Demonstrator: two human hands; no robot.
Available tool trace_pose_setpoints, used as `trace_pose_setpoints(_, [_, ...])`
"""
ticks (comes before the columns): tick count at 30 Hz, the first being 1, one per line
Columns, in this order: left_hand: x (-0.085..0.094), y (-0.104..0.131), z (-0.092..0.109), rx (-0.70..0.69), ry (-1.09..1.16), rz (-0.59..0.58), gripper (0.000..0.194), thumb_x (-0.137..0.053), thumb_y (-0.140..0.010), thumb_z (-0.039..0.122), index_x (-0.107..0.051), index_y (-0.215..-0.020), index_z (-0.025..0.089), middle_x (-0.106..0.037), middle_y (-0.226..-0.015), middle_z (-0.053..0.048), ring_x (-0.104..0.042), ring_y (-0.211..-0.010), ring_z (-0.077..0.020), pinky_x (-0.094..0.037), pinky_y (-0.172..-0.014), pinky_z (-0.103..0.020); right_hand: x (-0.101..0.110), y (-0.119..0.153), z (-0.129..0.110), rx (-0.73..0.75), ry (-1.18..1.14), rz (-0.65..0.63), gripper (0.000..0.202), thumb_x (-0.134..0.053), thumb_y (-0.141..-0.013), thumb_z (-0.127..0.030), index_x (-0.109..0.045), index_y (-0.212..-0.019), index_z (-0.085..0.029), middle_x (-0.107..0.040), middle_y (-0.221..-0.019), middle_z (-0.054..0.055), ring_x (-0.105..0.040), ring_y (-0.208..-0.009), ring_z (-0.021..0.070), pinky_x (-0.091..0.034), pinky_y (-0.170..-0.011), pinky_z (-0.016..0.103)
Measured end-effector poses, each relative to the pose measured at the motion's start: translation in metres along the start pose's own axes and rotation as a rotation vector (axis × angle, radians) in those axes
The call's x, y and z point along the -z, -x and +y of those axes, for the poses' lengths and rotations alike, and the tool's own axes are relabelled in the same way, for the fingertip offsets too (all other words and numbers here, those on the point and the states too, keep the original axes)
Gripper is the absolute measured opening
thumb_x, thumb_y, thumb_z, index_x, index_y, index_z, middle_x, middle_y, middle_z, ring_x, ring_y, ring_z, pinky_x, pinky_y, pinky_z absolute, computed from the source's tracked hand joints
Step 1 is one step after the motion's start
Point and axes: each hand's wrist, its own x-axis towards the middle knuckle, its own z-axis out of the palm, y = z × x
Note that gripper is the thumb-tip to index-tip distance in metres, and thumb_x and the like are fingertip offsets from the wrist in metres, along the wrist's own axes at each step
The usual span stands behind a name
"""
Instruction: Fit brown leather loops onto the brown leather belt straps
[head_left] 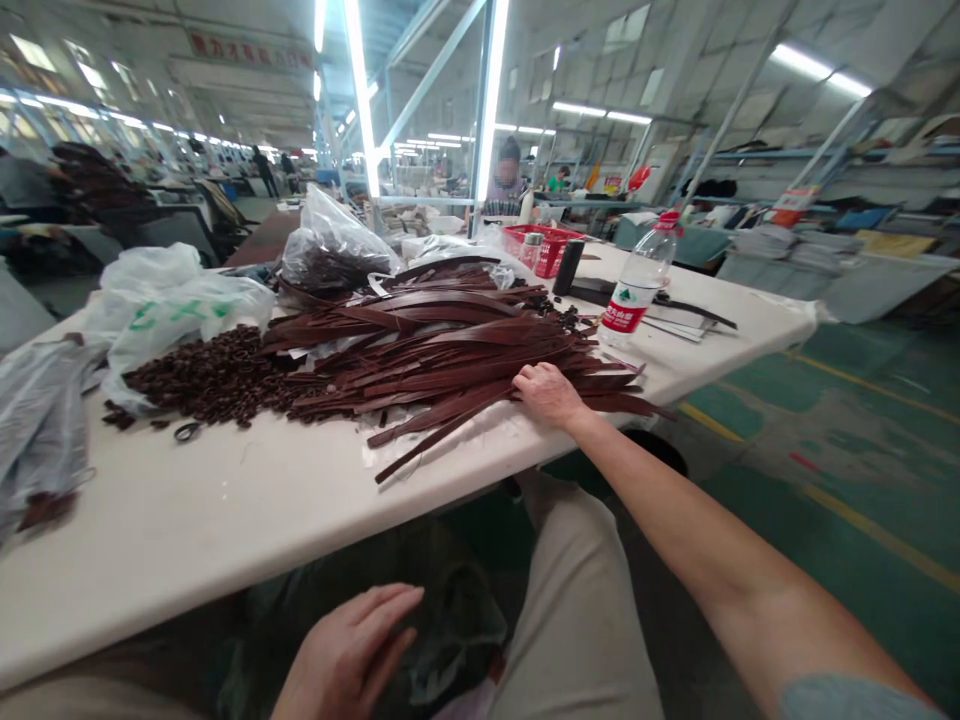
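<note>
water bottle [637, 282], red basket [546, 247], plastic bags [176, 295], scissors [187, 431]

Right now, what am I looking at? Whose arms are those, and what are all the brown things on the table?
The camera sits on a person's head, looking down, so the arms are that person's own. There is no machine here. The right hand reaches out and rests on a big pile of long brown leather strips on the white table. The left hand is low, near the lap, open and holding nothing. Beside the strips lies a heap of small brown rings, with plastic bags behind. A water bottle and a red basket stand further back. Another person works far behind the table.
</note>
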Motion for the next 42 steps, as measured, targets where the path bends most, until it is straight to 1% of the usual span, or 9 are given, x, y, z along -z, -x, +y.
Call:
trace_pose_setpoints(3, [0.0, -0.002, 0.005, 0.189, 0.157, -0.068, 0.025, -0.06, -0.092, 0.03, -0.068, -0.115, 0.03, -0.077, -0.106, -0.002, -0.073, -0.096, -0.0152, -0.058, -0.085, -0.02, 0.019, 0.007, 0.0, -0.012, -0.012, 0.06, 0.023, -0.049, -0.099, -0.023, -0.068, -0.091, -0.012, -0.07, -0.089, 0.01, -0.064, -0.085, 0.0219, -0.04, -0.084, 0.034])
trace_pose_setpoints(7, [0.0, -0.013, 0.015, 0.508, 0.484, -0.147, 0.026, -0.061, -0.09, 0.033, -0.07, -0.113, 0.027, -0.076, -0.102, -0.005, -0.071, -0.09, -0.0182, -0.057, -0.084, -0.029, 0.049, 0.033, -0.013, -0.05, -0.062, 0.168, 0.034, -0.042, -0.102, -0.031, -0.069, -0.093, -0.012, -0.072, -0.085, 0.012, -0.064, -0.068, 0.0218, -0.034, -0.06, 0.032])
trace_pose_setpoints(12, [0.0, -0.037, 0.025, 0.784, 1.053, -0.088, 0.066, -0.076, -0.077, 0.041, -0.054, -0.136, 0.022, -0.073, -0.106, -0.009, -0.068, -0.082, -0.0172, -0.053, -0.074, -0.03, 0.081, 0.099, -0.063, 0.065, -0.355, 0.256, 0.037, -0.042, -0.103, -0.04, -0.068, -0.088, -0.017, -0.072, -0.074, 0.004, -0.065, -0.06, 0.0169, -0.04, -0.057, 0.029])
trace_pose_setpoints(15, [0.006, -0.044, 0.028, 0.781, 1.216, -0.002, 0.075, -0.077, -0.075, 0.042, -0.048, -0.141, 0.023, -0.071, -0.101, -0.007, -0.066, -0.071, -0.0137, -0.05, -0.066, -0.026, 0.091, 0.144, -0.101, 0.094, -0.713, 0.103, 0.033, -0.046, -0.102, -0.039, -0.066, -0.085, -0.019, -0.067, -0.066, 0.0, -0.063, -0.056, 0.0131, -0.043, -0.054, 0.024])
trace_pose_setpoints(19, [0.015, -0.041, 0.026, 0.72, 1.3, 0.154, 0.054, -0.075, -0.077, 0.047, -0.065, -0.124, 0.022, -0.067, -0.091, -0.003, -0.061, -0.067, -0.0112, -0.048, -0.06, -0.023, 0.089, 0.196, -0.13, -0.017, -1.041, -0.161, 0.028, -0.048, -0.099, -0.035, -0.067, -0.083, -0.022, -0.062, -0.057, -0.003, -0.059, -0.049, 0.0111, -0.043, -0.047, 0.02])
trace_pose_setpoints(27, [0.018, -0.018, 0.011, 0.916, 1.253, 0.269, 0.046, -0.072, -0.078, 0.055, -0.074, -0.101, 0.016, -0.069, -0.084, -0.003, -0.062, -0.063, -0.0085, -0.05, -0.06, -0.021, 0.077, 0.26, -0.112, -0.204, -1.118, -0.287, 0.024, -0.057, -0.09, -0.042, -0.072, -0.08, -0.026, -0.068, -0.06, -0.002, -0.062, -0.046, 0.0151, -0.049, -0.042, 0.022])
trace_pose_setpoints(32, [0.006, -0.013, 0.019, 1.027, 1.292, 0.271, 0.042, -0.081, -0.072, 0.041, -0.071, -0.103, 0.015, -0.068, -0.076, 0.001, -0.064, -0.058, -0.0074, -0.05, -0.055, -0.018, 0.072, 0.267, -0.117, -0.287, -1.02, -0.298, 0.029, -0.058, -0.088, -0.051, -0.073, -0.085, -0.026, -0.073, -0.069, 0.002, -0.068, -0.055, 0.0204, -0.056, -0.051, 0.03])
trace_pose_setpoints(38, [-0.02, -0.016, 0.045, 1.098, 1.466, 0.202, 0.045, -0.083, -0.071, 0.037, -0.069, -0.108, 0.016, -0.071, -0.078, 0.0, -0.067, -0.058, -0.0079, -0.051, -0.053, -0.016, 0.074, 0.22, -0.186, -0.215, -1.01, -0.111, 0.042, -0.057, -0.094, -0.045, -0.058, -0.129, -0.022, -0.073, -0.112, 0.01, -0.072, -0.094, 0.024, -0.059, -0.081, 0.036])
trace_pose_setpoints(42, [-0.026, -0.017, 0.051, 1.06, 1.466, 0.17, 0.046, -0.078, -0.075, 0.049, -0.07, -0.105, 0.015, -0.073, -0.08, -0.003, -0.068, -0.062, -0.0094, -0.052, -0.057, -0.017, 0.078, 0.187, -0.218, -0.152, -1.042, -0.027, 0.029, -0.056, -0.097, -0.039, -0.062, -0.119, -0.021, -0.075, -0.104, 0.007, -0.072, -0.089, 0.0209, -0.057, -0.077, 0.032])
